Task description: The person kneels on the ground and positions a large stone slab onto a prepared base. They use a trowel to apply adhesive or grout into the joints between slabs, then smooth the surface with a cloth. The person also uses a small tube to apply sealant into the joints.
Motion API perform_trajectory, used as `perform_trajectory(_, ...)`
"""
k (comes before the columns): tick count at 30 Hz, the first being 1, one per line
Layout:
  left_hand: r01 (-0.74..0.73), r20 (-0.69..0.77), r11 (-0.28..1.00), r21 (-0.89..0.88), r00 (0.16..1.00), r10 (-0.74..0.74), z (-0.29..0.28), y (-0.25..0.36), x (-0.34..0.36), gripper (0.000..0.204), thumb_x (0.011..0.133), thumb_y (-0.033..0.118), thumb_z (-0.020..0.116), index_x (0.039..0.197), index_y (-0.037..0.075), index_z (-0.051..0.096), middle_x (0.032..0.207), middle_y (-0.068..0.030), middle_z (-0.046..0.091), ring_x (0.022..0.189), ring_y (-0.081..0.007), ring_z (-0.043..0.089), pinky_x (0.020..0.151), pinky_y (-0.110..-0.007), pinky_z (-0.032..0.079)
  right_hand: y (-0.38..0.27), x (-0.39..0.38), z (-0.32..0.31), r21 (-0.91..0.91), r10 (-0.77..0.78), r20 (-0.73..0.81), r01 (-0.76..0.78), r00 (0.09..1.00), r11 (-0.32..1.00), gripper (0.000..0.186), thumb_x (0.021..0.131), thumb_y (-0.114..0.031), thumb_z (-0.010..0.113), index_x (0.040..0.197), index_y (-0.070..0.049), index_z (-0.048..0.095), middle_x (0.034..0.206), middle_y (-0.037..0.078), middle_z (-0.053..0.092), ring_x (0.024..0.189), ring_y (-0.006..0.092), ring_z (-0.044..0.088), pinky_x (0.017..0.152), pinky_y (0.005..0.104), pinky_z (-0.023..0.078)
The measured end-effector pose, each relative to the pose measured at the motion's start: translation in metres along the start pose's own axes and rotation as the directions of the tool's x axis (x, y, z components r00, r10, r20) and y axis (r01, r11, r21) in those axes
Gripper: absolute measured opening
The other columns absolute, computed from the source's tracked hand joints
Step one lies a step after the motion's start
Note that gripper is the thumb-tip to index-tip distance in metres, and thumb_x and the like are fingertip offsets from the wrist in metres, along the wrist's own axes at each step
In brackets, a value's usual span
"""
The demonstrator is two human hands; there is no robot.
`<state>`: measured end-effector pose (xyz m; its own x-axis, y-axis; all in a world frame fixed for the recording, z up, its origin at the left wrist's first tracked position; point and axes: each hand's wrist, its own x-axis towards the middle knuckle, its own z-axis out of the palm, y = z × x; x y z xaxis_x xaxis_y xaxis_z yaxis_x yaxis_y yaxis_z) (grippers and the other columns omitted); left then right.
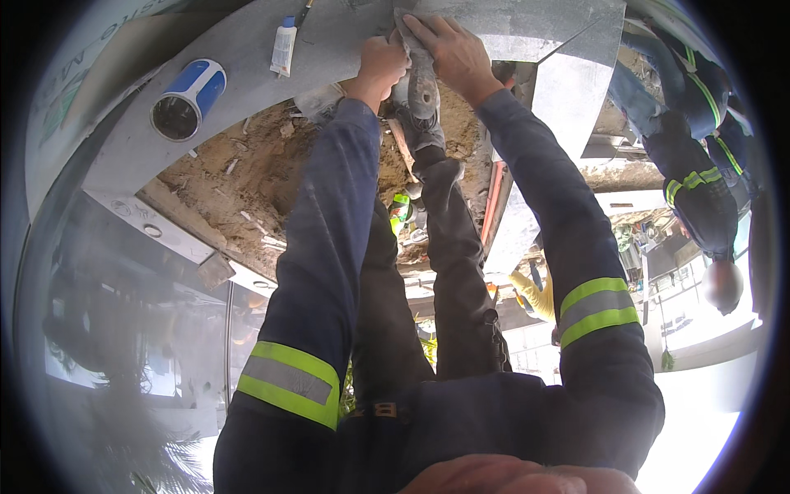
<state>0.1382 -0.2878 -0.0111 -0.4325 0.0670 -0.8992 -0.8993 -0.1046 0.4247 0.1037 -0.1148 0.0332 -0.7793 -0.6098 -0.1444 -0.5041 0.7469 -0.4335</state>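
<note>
Near the top centre, both my hands meet at the edge of a grey slab (pixel 514 20). My left hand (pixel 382 67) is closed, its fingertips against a long, dusty grey piece (pixel 422 78) whose kind I cannot make out. What its fingers grip is hidden. Stretched fingers of my right hand (pixel 461 56) rest on the upper end of that piece and on the slab beside it. Below the hands, my dusty shoe (pixel 420 128) stands over an opening with sandy soil (pixel 239 177).
A blue-and-white can (pixel 188 99) lies tipped on the slab at left, with a white blue-capped tube (pixel 284 48) and a thin handle (pixel 306 12) near it. Reddish pipes (pixel 493 198) run along the opening's right side. Another person (pixel 695 156) in dark workwear is at far right.
</note>
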Motion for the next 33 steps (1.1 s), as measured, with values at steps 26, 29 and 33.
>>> perform_trajectory(26,0.059,0.015,0.982,-0.182,0.998,-0.057,-0.004,-0.008,0.017,0.051,0.102,0.039,0.063,0.106,-0.012,0.07,0.092,-0.0241,0.073,0.085,-0.0311,0.071,0.071,-0.044,0.052,-0.013,0.033,0.011,-0.107,0.225,-0.019,-0.226,0.974,0.968,0.066,0.087,-0.014,0.068,0.15,-0.022,0.05,0.12,0.0,0.059,0.107,0.029,0.061,0.08,0.0422,0.061)
perform_trajectory(29,-0.203,-0.06,0.978,-0.043,0.978,0.201,-0.003,-0.017,0.024,0.049,0.102,0.037,0.063,0.104,-0.011,0.071,0.091,-0.0231,0.073,0.083,-0.0301,0.071,0.069,-0.044,0.051,-0.015,0.037,0.017,-0.112,0.279,0.113,-0.267,0.953,0.957,0.066,0.086,-0.012,0.067,0.149,-0.022,0.05,0.12,0.001,0.056,0.108,0.0282,0.06,0.081,0.0412,0.061)
perform_trajectory(33,-0.202,-0.02,0.979,0.0,0.979,0.202,-0.006,-0.023,0.032,0.051,0.102,0.038,0.06,0.101,-0.012,0.07,0.09,-0.0224,0.073,0.079,-0.0295,0.07,0.066,-0.043,0.05,-0.017,0.038,0.02,-0.142,0.192,-0.024,-0.194,0.981,0.971,0.066,0.085,-0.01,0.068,0.148,-0.02,0.05,0.121,0.0,0.054,0.1,0.0264,0.059,0.076,0.0391,0.062)
